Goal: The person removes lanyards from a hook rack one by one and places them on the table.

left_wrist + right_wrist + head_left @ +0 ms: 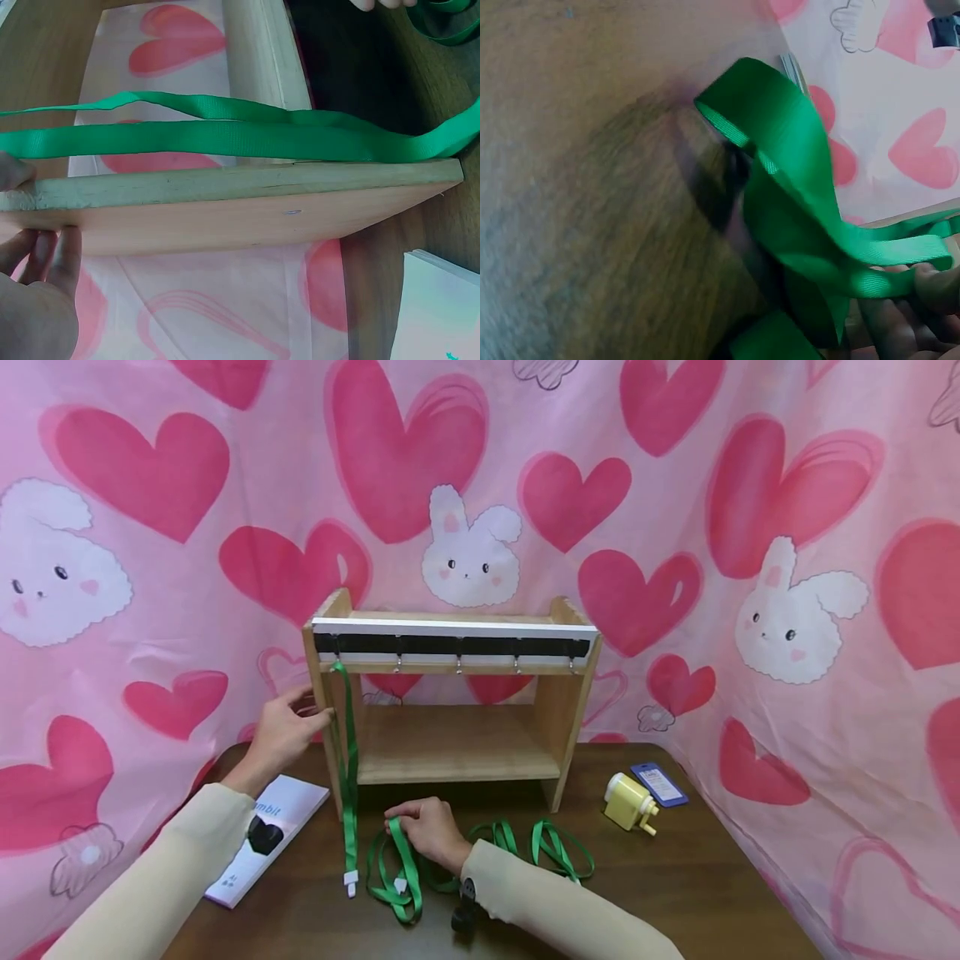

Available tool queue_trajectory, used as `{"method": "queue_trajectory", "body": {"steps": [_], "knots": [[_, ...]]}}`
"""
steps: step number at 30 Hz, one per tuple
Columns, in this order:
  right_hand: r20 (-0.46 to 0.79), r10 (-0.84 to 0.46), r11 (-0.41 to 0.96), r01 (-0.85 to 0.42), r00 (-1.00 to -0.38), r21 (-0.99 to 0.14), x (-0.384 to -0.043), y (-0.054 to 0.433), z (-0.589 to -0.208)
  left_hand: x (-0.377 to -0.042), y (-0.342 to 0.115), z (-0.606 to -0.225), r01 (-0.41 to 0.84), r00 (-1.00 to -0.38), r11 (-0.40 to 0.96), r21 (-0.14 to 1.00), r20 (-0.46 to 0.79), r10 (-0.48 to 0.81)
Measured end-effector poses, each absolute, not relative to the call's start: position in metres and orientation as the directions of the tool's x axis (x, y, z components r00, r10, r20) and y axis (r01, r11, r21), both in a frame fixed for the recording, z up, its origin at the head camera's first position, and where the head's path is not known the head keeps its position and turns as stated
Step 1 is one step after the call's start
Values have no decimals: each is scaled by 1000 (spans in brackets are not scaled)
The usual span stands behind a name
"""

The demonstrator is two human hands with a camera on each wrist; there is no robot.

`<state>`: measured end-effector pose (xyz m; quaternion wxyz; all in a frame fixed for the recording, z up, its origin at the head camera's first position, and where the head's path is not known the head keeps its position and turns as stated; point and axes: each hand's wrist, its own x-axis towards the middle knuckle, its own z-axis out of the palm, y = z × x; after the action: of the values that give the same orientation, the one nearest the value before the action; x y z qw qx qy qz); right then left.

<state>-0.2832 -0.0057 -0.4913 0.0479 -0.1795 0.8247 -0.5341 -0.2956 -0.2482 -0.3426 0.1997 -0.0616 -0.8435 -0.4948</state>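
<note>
A small wooden shelf [457, 739] stands on the table, with a black strip of several metal hooks along its upper front. From the leftmost hook hangs one green lanyard [351, 777], its white clip dangling low. My left hand [287, 727] holds the shelf's left side panel [225, 187], thumb on the front edge and fingers against the outer face. In front of the shelf, my right hand [432, 831] pinches a second green lanyard [795, 172], which loops down to the tabletop. More green lanyards [558, 847] lie to the right, partly behind the right forearm.
A white box [288, 814] with a black heart lies at the left of the table. To the right are a yellow device with a crank [630, 802] and a blue card holder [660, 784]. A pink curtain with hearts and rabbits [570, 502] surrounds the table.
</note>
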Motion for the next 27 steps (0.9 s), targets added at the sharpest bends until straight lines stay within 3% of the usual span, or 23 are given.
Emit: {"method": "queue_trajectory", "body": {"steps": [9,20,27], "knots": [[94,-395,498,-299,-914,-814,-281,-2,-488,-295,-248,-342,310,-911,493,813,402,-90],[179,-406,367,-339,-896,-866,-277,3,-472,-296,-248,-340,302,-912,506,808,399,-93],[220,-414,214,-329,-883,-920,-271,5,-431,-295,-247,-340,296,-917,504,811,389,-87]]}}
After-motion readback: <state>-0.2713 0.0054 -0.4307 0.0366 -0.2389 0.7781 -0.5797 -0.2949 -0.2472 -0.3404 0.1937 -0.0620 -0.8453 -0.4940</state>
